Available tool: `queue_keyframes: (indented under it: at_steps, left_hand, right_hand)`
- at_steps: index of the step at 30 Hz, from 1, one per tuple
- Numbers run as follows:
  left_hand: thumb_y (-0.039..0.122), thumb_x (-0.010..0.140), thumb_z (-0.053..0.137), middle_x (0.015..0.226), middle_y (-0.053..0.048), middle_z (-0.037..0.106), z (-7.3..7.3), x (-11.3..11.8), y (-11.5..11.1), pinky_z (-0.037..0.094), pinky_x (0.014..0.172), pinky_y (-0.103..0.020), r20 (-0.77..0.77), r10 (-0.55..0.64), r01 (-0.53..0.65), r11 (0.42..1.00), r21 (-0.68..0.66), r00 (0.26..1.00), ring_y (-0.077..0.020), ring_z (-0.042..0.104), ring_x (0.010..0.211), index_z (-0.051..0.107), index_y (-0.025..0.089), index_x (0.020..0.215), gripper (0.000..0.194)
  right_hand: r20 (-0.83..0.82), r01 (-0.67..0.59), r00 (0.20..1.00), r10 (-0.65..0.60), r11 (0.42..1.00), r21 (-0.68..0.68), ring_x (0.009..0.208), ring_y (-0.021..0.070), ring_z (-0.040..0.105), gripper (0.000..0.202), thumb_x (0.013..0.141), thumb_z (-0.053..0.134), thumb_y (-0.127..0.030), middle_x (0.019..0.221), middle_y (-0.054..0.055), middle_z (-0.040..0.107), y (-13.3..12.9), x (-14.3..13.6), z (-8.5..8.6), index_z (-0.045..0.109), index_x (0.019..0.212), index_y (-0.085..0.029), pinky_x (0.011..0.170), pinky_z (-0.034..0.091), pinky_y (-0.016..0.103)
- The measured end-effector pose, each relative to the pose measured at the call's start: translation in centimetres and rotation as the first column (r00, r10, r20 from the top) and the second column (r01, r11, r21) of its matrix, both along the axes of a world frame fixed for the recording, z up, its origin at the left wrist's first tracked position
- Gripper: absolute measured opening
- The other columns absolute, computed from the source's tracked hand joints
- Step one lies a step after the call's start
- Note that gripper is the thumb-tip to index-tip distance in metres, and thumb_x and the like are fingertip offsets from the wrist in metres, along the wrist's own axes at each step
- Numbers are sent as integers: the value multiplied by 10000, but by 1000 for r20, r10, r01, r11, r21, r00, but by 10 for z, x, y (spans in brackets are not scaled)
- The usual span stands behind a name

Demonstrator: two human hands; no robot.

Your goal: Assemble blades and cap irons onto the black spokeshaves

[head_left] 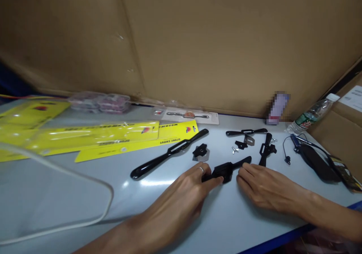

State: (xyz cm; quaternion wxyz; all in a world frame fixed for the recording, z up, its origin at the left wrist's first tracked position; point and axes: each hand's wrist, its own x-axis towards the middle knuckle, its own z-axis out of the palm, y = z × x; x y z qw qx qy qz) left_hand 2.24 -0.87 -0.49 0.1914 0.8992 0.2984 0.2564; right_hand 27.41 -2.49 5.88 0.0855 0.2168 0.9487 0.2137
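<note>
My left hand point(195, 184) is closed around a black spokeshave point(226, 169), with the thumb pressed on its middle. Beside that tool's right handle, my right hand point(260, 182) has its fingers curled together against the table; what they hold, if anything, is hidden. A larger spokeshave body point(169, 154) lies to the left, next to a blade and black cap point(201, 152). Beyond the hands rests a smaller spokeshave body point(246, 132) with a loose cap point(241, 145), a blade point(249, 140) and a wing screw point(235, 150). Another spokeshave body point(265, 148) lies just behind my right hand.
Yellow spokeshave cards point(135, 142) with clear blister covers lie at left, near clear plastic boxes point(98, 102). A white cable point(109, 193) loops at front left. At right are a water bottle point(311, 114) and a dark pouch point(318, 162). Cardboard point(212, 46) walls the back.
</note>
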Motion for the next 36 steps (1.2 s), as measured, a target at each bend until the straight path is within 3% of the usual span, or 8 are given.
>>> queue_keyframes:
  at_steps: [4, 7, 11, 18, 21, 27, 32, 36]
  left_hand:
    - [-77, 779, 375, 1022, -93, 612, -1, 1, 0, 558, 732, -363, -19, 3, -3, 1000, -14, 1000, -247, 646, 874, 696, 228, 1223, 627]
    - [-76, 778, 375, 1013, -94, 612, 0, 1, 1, 563, 728, -381, -22, -3, 3, 1000, -28, 1000, -262, 643, 883, 705, 232, 1197, 615]
    - [-75, 757, 382, 1036, -94, 610, -1, 1, 2, 566, 726, -384, 9, -11, 11, 999, -30, 1000, -260, 643, 878, 685, 234, 1246, 653]
    - [-91, 704, 390, 1034, -76, 613, -3, -1, 0, 536, 714, -351, -10, -9, 9, 1000, -30, 1000, -238, 642, 864, 676, 251, 1258, 711]
    - [-86, 740, 380, 1030, -81, 615, -2, -1, 1, 524, 716, -339, -21, -6, 5, 1000, -29, 1000, -231, 638, 857, 685, 242, 1253, 681]
    - [-51, 831, 354, 988, -84, 619, 1, 0, 2, 514, 710, -339, 13, -11, 11, 999, -37, 1000, -232, 633, 835, 706, 238, 1204, 589]
    - [-54, 839, 345, 997, -77, 617, 2, 0, 3, 494, 714, -331, -2, -16, 16, 998, -68, 1000, -227, 630, 838, 707, 254, 1172, 580]
    - [-32, 870, 346, 1011, -66, 607, 1, 1, 5, 481, 722, -327, 4, -26, 26, 991, -129, 1000, -221, 615, 849, 693, 284, 1178, 562]
  right_hand:
    - [-140, 81, 987, -81, 997, -9, 790, 253, 595, 228, 942, 425, -15, 844, 96, 631, 1, 10, -11, 607, 900, -147, 662, 508, 374]
    - [-413, 176, 872, -263, 956, -235, 765, 218, 594, 203, 987, 396, -62, 840, 73, 620, -4, 15, -16, 573, 959, -156, 651, 501, 337]
    - [-581, 211, 611, -537, 819, -534, 711, 159, 588, 140, 1016, 425, -145, 858, 32, 626, -12, 12, -16, 556, 1000, -192, 628, 473, 278]
    - [-504, 144, 312, -805, 565, -813, 734, 161, 638, 109, 976, 588, -242, 857, 15, 698, -11, 7, -23, 693, 961, -214, 639, 488, 268]
    - [-579, 170, 367, -728, 665, -728, 794, 173, 655, 118, 999, 577, -222, 900, 30, 702, -10, 4, -24, 689, 968, -204, 696, 507, 288]
    - [-621, 267, 675, -399, 916, -298, 752, 211, 651, 265, 1061, 404, -126, 849, 85, 691, -6, -2, -34, 660, 991, -136, 673, 533, 345]
    - [-482, 237, 833, -272, 962, -132, 782, 241, 683, 312, 1080, 419, -142, 905, 132, 723, 9, 5, -37, 594, 1305, -14, 634, 552, 367]
    - [-450, 187, 870, -204, 979, -82, 734, 226, 661, 294, 1091, 413, -152, 825, 93, 698, 14, 7, -36, 624, 1252, -23, 600, 528, 350]
